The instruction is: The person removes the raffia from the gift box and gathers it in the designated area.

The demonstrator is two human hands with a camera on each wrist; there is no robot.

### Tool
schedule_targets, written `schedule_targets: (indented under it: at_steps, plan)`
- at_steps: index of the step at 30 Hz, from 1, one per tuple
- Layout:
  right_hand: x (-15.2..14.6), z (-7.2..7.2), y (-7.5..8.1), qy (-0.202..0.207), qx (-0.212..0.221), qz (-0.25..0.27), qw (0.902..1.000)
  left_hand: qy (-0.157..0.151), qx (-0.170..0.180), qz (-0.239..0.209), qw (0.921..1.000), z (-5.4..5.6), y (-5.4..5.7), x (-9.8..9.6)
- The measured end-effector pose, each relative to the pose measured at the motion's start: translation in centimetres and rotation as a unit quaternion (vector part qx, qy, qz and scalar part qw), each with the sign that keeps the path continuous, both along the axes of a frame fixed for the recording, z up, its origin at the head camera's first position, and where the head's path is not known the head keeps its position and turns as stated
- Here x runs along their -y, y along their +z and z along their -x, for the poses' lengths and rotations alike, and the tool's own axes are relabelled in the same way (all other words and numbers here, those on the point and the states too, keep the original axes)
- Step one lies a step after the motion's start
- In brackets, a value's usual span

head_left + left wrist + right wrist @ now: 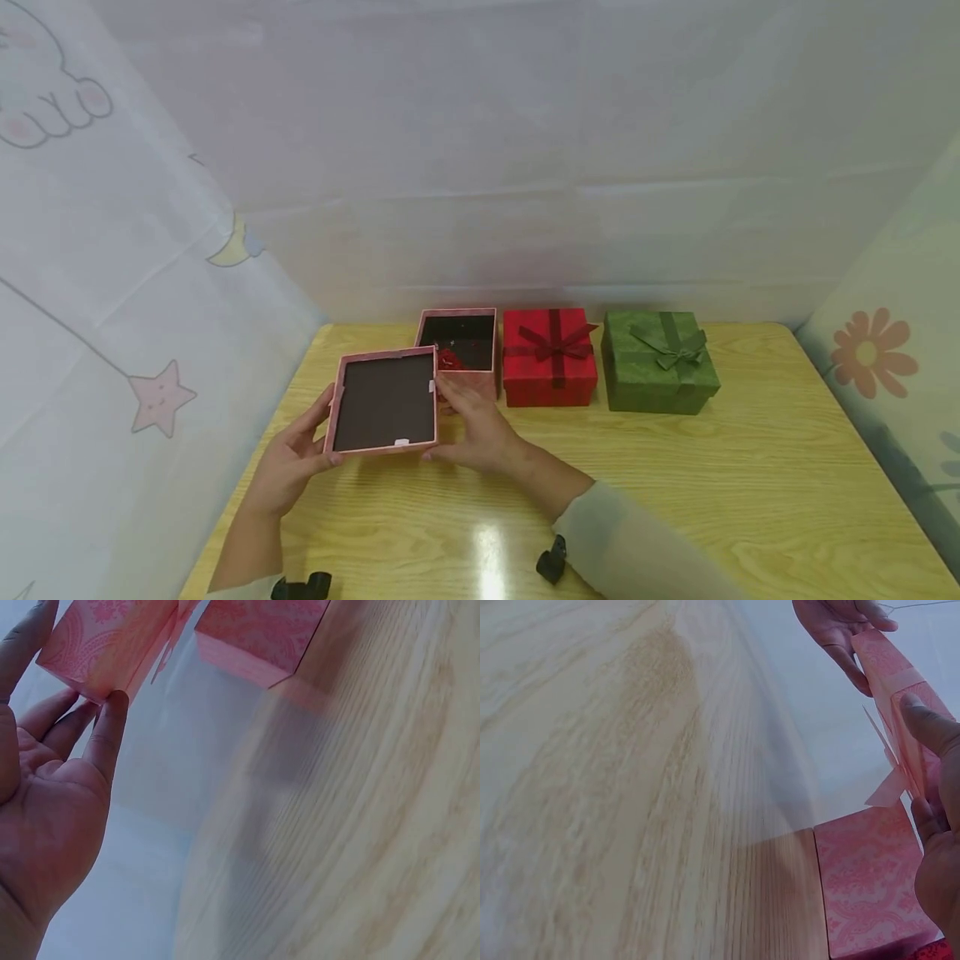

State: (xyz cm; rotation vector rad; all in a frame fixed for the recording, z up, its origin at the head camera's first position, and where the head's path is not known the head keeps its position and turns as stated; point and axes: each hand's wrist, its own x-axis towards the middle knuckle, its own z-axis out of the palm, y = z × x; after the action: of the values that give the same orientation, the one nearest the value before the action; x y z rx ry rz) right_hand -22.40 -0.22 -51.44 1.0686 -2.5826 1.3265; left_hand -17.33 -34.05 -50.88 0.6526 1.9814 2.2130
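Both hands hold a pink patterned box lid point(385, 400) above the table, its dark inner side facing up toward the head camera. My left hand point(283, 467) grips the lid's left edge, thumb at the near corner. On the opposite edge, my right hand point(480, 429) holds it with the thumb low and the fingers along the side. In the right wrist view a ribbon bow point(889, 787) hangs from the lid's outer face. Just behind the lid stands the uncovered pink box point(480, 383), dark inside, with something red point(450, 359) in it; the lid overlaps its near left part.
To the right of the pink box sit a red gift box point(551, 392) and a green gift box point(656, 400), both lidded with bows. They stand near the back edge of the wooden table point(787, 467). A pale curtain point(600, 208) hangs behind and at the sides.
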Motion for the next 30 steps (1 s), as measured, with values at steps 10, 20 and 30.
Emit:
schedule_targets:
  at_steps: [10, 20, 30]
  plan:
    - [1.6, -0.1, -0.5, -0.004, 0.004, -0.014, 0.9999, 0.034, 0.030, 0.039, 0.9982, -0.7, -0.6, 1.5]
    - [2.7, -0.1, -0.6, -0.003, -0.005, -0.033, 0.9994, 0.058, 0.031, 0.053, 0.9964, -1.1, -0.9, 2.4]
    - [3.9, 0.0, -0.2, 0.014, -0.004, -0.046, 0.9988, 0.056, 0.011, 0.032, 0.9979, -1.6, -0.6, 3.3]
